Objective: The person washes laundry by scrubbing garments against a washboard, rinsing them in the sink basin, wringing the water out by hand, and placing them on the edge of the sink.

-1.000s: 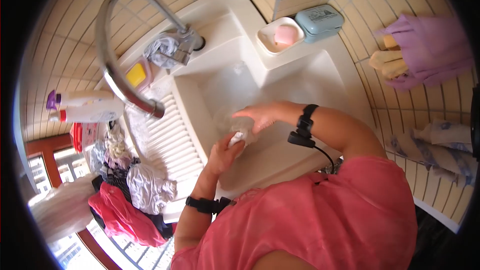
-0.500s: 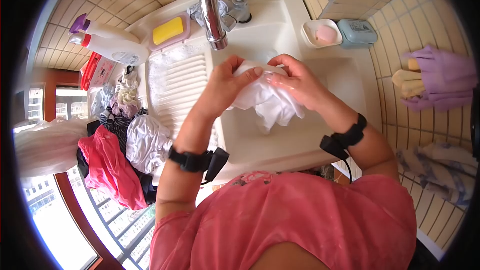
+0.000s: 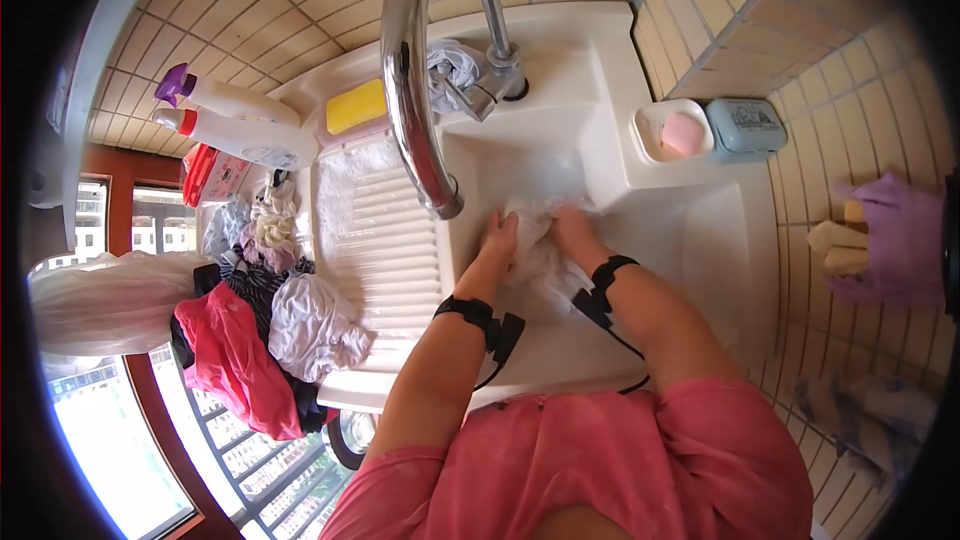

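Observation:
Down in the basin of the cream sink (image 3: 600, 30), a wet white cloth (image 3: 545, 272) lies bunched between my two hands, partly in the water. My left hand (image 3: 501, 238) is closed on its left side, just right of the ribbed washboard (image 3: 395, 255). On the cloth's right side, my right hand (image 3: 574, 232) is closed too, its fingertips hidden by cloth and splashing water. The chrome faucet (image 3: 408, 90) arches above and to the left of my hands. What kind of garment the cloth is cannot be made out.
A pink garment (image 3: 235, 350) and a white garment (image 3: 310, 325) lie piled at the left. Behind them stand bottles (image 3: 240, 140). A yellow soap bar (image 3: 356, 110) sits at the back; a pink soap (image 3: 682, 133) and blue box (image 3: 746, 128) are right. Purple gloves (image 3: 890, 240) hang on the wall.
Both hands have lowered the white cloth from above the sink into the water in the basin, which now splashes. The view has shifted somewhat.

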### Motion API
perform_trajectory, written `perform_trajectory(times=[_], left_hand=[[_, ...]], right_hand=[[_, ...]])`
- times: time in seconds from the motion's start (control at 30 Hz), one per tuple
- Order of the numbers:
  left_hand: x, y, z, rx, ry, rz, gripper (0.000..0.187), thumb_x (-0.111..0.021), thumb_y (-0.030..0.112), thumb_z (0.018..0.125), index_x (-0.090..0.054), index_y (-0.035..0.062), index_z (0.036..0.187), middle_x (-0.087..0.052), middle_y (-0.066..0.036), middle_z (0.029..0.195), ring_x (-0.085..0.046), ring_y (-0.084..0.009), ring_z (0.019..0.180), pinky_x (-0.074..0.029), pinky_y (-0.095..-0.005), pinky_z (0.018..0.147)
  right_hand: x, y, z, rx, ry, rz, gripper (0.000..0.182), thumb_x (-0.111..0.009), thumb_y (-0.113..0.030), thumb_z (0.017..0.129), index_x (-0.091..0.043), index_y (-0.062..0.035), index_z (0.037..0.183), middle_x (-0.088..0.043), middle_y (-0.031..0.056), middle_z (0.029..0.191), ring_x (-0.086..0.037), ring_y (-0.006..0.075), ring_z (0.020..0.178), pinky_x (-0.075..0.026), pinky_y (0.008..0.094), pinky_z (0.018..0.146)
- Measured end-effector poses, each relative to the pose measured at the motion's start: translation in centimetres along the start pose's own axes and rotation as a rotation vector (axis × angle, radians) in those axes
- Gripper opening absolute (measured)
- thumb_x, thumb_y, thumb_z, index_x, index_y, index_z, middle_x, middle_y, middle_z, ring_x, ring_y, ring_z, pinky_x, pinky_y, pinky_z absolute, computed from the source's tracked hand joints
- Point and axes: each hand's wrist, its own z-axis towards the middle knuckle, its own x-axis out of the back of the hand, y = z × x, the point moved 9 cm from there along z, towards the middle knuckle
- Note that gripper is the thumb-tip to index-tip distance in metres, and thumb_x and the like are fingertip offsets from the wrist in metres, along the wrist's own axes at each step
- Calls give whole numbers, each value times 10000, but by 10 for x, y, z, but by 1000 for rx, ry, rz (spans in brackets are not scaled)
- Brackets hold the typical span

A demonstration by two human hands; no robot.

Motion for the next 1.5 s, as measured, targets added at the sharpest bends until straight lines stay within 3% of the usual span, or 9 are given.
perform_trajectory(times=[0.23,0.43,0.6,0.67,0.73,1.0,1.27,1.47,1.5], left_hand=[[-35,-24,-1,185,-353,-736,666,-393,632,995,-414,172,1476,-603,-123,1234,-598,-239,1056,-498,-403,922],[-44,41,-52,270,-375,-1211,405,-421,493,1038,-613,159,1162,-637,-39,913,-612,-214,841,-518,-374,739],[-5,56,-88,251,-367,-948,420,-496,444,1014,-609,81,1193,-661,-77,1079,-654,-224,955,-564,-419,784],[34,64,-58,-225,-84,-329,476,-621,433,939,-635,44,1213,-683,-100,1110,-658,-196,977,-544,-398,772],[47,81,-78,-281,-59,-354,506,-653,377,927,-612,-14,1245,-692,-132,1092,-653,-182,991,-530,-361,822],[52,82,-116,-116,-178,-622,774,-353,675,980,-611,11,1282,-672,-173,1121,-614,-265,1113,-467,-376,967],[23,142,-219,-99,-962,-1190,730,-277,634,1016,-484,74,1437,-582,-107,1377,-595,-265,1236,-501,-428,1018],[-1,57,-133,-55,-590,-1450,444,-471,342,1044,-562,17,1333,-652,-138,1285,-646,-302,1144,-530,-415,984],[1,17,-98,-95,-287,-935,467,-472,344,1039,-547,-12,1333,-647,-173,1275,-632,-326,1156,-514,-433,991]], right_hand=[[103,-120,-8,-155,-162,1141,263,-657,-244,935,-640,17,956,-677,120,814,-644,161,776,-508,335,701],[111,-90,21,-134,275,520,320,-559,-305,963,-600,-50,774,-650,217,756,-624,452,720,-484,524,640],[81,-32,24,-231,180,333,306,-574,-302,986,-638,-15,900,-648,242,822,-623,429,765,-491,467,665],[77,-27,14,-200,145,242,284,-588,-298,985,-647,-22,954,-669,214,836,-645,390,760,-499,439,676],[65,-44,-4,-179,-63,1149,268,-627,-237,961,-637,-31,1131,-689,108,910,-669,256,807,-517,390,717],[237,-179,-29,-59,-48,1268,264,-624,-137,979,-587,-2,1203,-614,-8,935,-538,52,809,-463,227,711],[348,-236,-49,-56,218,1414,276,-593,-175,1005,-580,10,1211,-629,33,1065,-573,91,968,-452,251,895],[216,-102,-22,-257,40,770,322,-618,-214,981,-565,18,1199,-633,104,1036,-577,163,958,-472,322,890],[182,-71,-20,-324,-74,506,380,-661,-215,943,-550,23,1218,-640,144,1037,-600,218,978,-484,371,900]])
